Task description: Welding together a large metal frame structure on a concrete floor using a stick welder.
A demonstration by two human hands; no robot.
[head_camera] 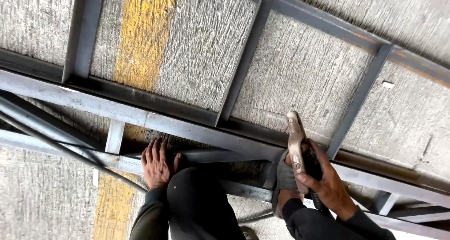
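On my feed I see rough grey concrete floor (300,66), scored with fine grooves. A worn yellow painted stripe (143,34) runs down it from the top edge, passes under the metalwork and shows again lower left, where it looks paler. A thin dark cable (70,152) crosses diagonally at the left, running down toward the middle of the bottom edge. A small pale chip (387,84) lies on the concrete at the right, between two bars. A dark trouser knee (199,198) fills the lower middle.

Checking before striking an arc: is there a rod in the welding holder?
Yes. A thin rod sticks out from the tip of the electrode holder gripped in the right hand, pointing left over the steel frame.
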